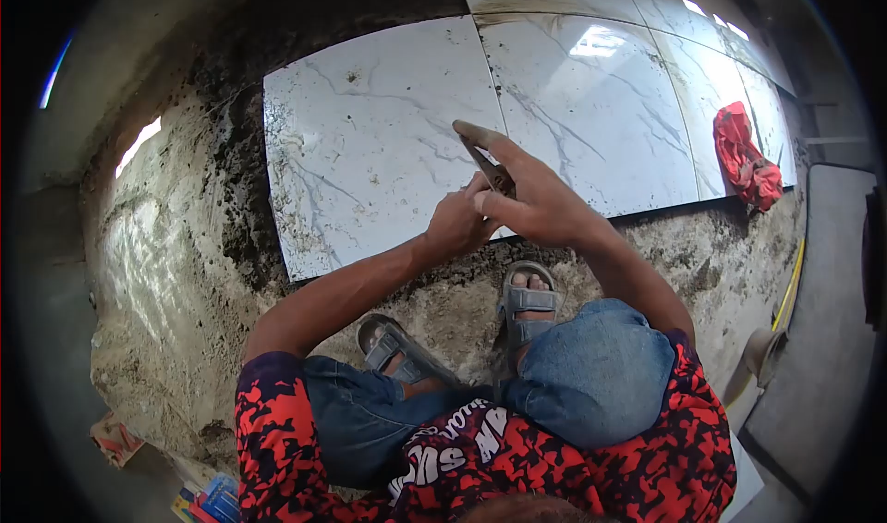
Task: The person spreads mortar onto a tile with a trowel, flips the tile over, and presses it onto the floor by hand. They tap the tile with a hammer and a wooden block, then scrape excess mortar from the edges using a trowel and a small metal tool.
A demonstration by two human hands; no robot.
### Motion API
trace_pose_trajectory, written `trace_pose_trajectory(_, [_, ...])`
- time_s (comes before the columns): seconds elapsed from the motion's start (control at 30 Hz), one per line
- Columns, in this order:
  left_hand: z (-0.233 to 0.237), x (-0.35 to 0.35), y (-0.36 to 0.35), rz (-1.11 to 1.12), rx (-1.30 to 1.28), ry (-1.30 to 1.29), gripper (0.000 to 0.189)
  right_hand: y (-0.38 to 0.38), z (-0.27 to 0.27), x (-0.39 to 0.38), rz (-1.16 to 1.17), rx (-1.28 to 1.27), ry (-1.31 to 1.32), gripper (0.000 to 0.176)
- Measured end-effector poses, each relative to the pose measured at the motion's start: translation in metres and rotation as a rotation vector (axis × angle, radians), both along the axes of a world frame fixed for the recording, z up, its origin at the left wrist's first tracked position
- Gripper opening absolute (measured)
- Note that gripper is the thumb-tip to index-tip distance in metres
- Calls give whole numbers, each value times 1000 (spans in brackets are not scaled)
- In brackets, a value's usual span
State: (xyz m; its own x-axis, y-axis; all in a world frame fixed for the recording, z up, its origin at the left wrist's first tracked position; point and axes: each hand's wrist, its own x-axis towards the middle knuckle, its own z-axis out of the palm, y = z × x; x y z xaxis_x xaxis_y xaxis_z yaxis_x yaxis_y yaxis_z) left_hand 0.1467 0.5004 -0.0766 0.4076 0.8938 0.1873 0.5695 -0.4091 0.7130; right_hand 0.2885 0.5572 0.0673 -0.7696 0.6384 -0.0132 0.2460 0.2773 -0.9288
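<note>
A thin, dirty, pointed metal tool (492,170) is between my two hands above the lower edge of the marbled white tiles. My right hand (545,200) holds it along one side, with the fingers reaching toward its tip and the thumb near its base. My left hand (456,222) is closed at the tool's near end, its fingers touching my right thumb; its grip is partly hidden. Below them is the left large tile (370,153), speckled with mortar crumbs, beside another tile (591,116) to its right.
A red cloth or bag (741,158) lies on the tiles at the right. Rough mortar ground (157,292) spreads left and around my sandals (531,303). A yellow strip (792,283) and a grey panel (822,273) are at far right. Blue packaging (220,497) lies at lower left.
</note>
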Motion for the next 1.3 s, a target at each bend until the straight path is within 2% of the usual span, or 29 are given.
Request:
trace_pose_trajectory(0.1, [11, -4, 1, 96, -273, -31, 49, 6, 11, -3, -39, 34, -92, 66])
trace_pose_trajectory(0.17, [8, -27, 6, 175, -417, 215, 77, 6, 26, 2, -71, 70, 94, 62])
trace_pose_trajectory(0.2, [4, -43, 3, 206, -371, 293, 85, 6, 44, 6, -92, 7, 167, 61])
trace_pose_trajectory(0.27, [3, -71, 2, 257, -479, 670, 94, 2, 53, 13, -132, -79, 230, 60])
trace_pose_trajectory(0.33, [3, -96, 7, 278, -567, 781, 102, 13, 49, 12, -143, 76, 235, 59])
trace_pose_trajectory(0.37, [2, -106, 8, 270, -563, 781, 102, 18, 28, 6, -136, 144, 176, 58])
trace_pose_trajectory(0.43, [0, -118, 11, 325, -634, 876, 105, 29, 10, 0, -120, 107, -134, 59])
trace_pose_trajectory(0.47, [-1, -120, 13, 319, -628, 873, 105, 27, 3, 0, -213, 77, -18, 50])
trace_pose_trajectory(0.5, [-4, -123, 17, 309, -631, 907, 106, 27, 13, 1, -214, 78, -21, 50])
trace_pose_trajectory(0.57, [-12, -125, 0, 268, -692, 938, 107, 16, 28, 8, -241, 9, 173, 51])
trace_pose_trajectory(0.63, [-11, -127, 9, 273, -613, 909, 109, 9, 29, 10, -268, 17, 329, 51])
trace_pose_trajectory(0.7, [-10, -125, 10, 271, -602, 945, 110, 17, 7, 7, -195, 92, 17, 51])
trace_pose_trajectory(0.73, [-9, -125, 9, 266, -610, 967, 109, 20, 2, 7, -186, 101, -12, 50])
trace_pose_trajectory(0.8, [-6, -124, 20, 262, -608, 987, 109, 20, 14, 12, -160, 84, 50, 55])
trace_pose_trajectory(0.87, [-8, -123, 11, 267, -642, 986, 109, 5, 37, 17, -160, -123, 222, 59])
trace_pose_trajectory(0.93, [-9, -124, 7, 254, -649, 982, 110, 5, 27, 17, -159, -37, 193, 61])
trace_pose_trajectory(1.03, [-9, -123, 13, 240, -575, 1005, 110, 14, 15, 16, -106, 91, -50, 65])
trace_pose_trajectory(1.1, [-5, -120, 16, 234, -668, 1033, 110, 11, 29, 17, -97, 108, 3, 60])
trace_pose_trajectory(1.17, [-4, -120, 10, 237, -679, 1005, 109, 1, 31, 18, -132, -61, 234, 56])
trace_pose_trajectory(1.23, [-2, -121, 13, 260, -627, 985, 109, 4, 19, 18, -120, -55, 138, 55])
trace_pose_trajectory(1.3, [-1, -118, 14, 242, -645, 1020, 109, 13, 14, 10, -77, 105, -15, 55])
